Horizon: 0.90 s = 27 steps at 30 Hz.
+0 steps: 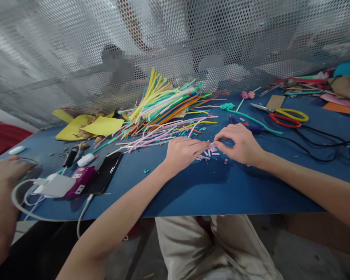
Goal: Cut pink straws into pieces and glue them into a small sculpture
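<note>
"Fingers [200,145] nearly touching?"
"Yes: the right hand [239,144] pinches, seemingly on a pink piece [212,144], though it's tiny from here; what the left hand [182,151] holds, I can't tell."
"And the loose pink bits [215,154]?"
"Scattered on the blue table [198,194], just beneath both hands."

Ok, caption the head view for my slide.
Left hand and right hand close together over pinkish bits, blue table beneath.
</note>
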Available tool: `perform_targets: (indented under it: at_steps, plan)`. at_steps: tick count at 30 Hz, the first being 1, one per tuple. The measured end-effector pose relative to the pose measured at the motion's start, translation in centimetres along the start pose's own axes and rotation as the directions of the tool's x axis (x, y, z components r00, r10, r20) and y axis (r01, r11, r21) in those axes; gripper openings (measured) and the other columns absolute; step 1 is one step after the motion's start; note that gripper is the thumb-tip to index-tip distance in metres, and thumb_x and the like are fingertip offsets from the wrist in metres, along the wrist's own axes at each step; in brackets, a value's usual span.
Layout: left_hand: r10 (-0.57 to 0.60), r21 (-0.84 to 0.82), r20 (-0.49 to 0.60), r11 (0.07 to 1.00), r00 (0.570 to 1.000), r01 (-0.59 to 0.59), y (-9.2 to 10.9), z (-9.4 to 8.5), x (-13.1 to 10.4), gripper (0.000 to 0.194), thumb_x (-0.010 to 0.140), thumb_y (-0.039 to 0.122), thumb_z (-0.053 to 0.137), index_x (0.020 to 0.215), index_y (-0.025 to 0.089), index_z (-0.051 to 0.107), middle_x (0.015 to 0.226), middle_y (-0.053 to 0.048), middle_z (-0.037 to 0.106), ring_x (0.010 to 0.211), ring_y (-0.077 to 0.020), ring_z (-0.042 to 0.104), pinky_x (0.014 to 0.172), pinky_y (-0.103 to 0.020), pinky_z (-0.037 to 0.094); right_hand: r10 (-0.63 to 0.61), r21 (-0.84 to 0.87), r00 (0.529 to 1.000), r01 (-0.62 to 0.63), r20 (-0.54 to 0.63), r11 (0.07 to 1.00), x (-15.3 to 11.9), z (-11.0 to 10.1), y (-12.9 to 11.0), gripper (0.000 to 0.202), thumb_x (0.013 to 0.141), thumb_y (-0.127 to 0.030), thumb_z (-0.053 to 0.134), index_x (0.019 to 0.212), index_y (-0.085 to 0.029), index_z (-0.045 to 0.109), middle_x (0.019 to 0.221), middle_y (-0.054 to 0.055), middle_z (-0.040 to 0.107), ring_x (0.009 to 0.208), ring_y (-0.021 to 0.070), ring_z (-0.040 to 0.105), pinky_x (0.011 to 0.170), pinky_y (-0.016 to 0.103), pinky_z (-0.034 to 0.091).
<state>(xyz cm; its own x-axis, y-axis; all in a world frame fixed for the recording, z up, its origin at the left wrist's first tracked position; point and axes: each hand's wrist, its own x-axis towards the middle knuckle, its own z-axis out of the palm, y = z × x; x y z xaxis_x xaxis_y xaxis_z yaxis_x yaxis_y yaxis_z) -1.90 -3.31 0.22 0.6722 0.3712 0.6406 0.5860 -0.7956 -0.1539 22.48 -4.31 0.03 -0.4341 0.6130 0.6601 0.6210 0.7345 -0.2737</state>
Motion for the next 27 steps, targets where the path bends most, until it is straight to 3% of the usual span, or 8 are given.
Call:
perform_targets:
  at_steps: [9,15,20,27]
  plan:
    - [-0.100,-0.044,0.069,0.994,0.993,0.103,0.48,-0.20,0.20,0.024,0.101,0.041,0.059,0.101,0.030,0.080,0.096,0.003,0.081,0.084,-0.0107,0.075,0.071,-0.025,0.044,0.068,0.053,0.997,-0.067,-0.021,0.996,-0.18,0.18,-0.46,0.015,0.096,-0.030,0.061,0.085,-0.021,0.064,0.081,0.000,0.070,0.076,0.0171,0.060,0.084,0.038,0.037]
    - [-0.148,-0.060,0.056,0.987,0.987,0.152,0.55,-0.37,0.38,0.022,0.099,0.042,0.061,0.098,0.031,0.080,0.090,0.005,0.080,0.078,-0.0100,0.074,0.064,-0.024,0.041,-0.106,0.022,0.993,0.108,-0.057,0.994,-0.03,-0.24,-0.27,0.019,0.092,-0.037,0.068,0.105,-0.022,0.069,0.107,0.006,0.072,0.096,0.0228,0.062,0.088,0.041,0.039]
    - [-0.152,-0.038,0.056,0.987,0.987,0.154,0.40,-0.27,0.23,0.024,0.099,0.043,0.060,0.098,0.031,0.081,0.089,0.003,0.081,0.077,-0.0113,0.075,0.064,-0.025,0.042,-0.163,-0.063,0.982,0.158,-0.098,0.985,-0.04,0.03,0.06,0.010,0.094,-0.034,0.068,0.096,-0.026,0.073,0.100,0.003,0.073,0.092,0.0200,0.061,0.088,0.041,0.038]
    - [-0.092,-0.023,-0.008,0.996,0.996,0.091,0.47,-0.13,0.30,0.021,0.098,0.040,0.063,0.095,0.029,0.080,0.089,0.003,0.080,0.077,-0.0107,0.075,0.063,-0.024,0.043,-0.183,-0.121,0.980,0.172,-0.084,0.978,0.02,0.14,0.22,0.017,0.098,-0.038,0.063,0.095,-0.024,0.072,0.100,0.002,0.074,0.090,0.0190,0.060,0.089,0.040,0.036]
